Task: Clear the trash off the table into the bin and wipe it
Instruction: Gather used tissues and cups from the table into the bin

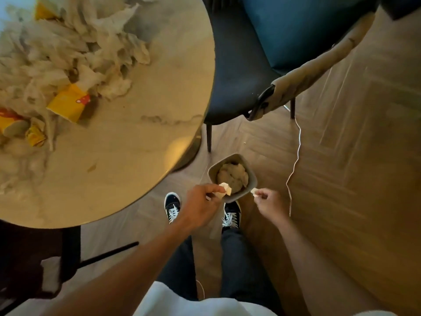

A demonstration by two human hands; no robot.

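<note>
Holding over bin: two bare hands above a small grey bin (232, 176) on the wood floor (341, 156), seen from a head-worn camera looking down.
Left hand (200, 206): fingers curled, pinching a crumpled white tissue (225, 189) at the fingertips, just over the bin's near rim.
Right hand (270, 202): fingers curled, pinching a smaller paper scrap (254, 192) just beside the bin's right edge.
Bin contents: heaped with crumpled pale tissue, close to the rim.
Bin position: on the floor just off the table's near-right edge, directly ahead of two dark sneakers (231, 215) with white laces.
Table (127, 137): round, marbled pale top, upper left of view.
Remaining trash: large pile of crumpled tissues (75, 49) across the table's far-left part, mixed with yellow wrappers (68, 102) and a small yellow piece near the left edge.
Table surface: near-right part bare but for a faint smear.
Chair (239, 71): dark seat and blue back, pushed near the table's right side, a pale patterned cloth (314, 67) draped over its edge.
Cord (296, 156): thin white line trailing across the floor right of the bin.
</note>
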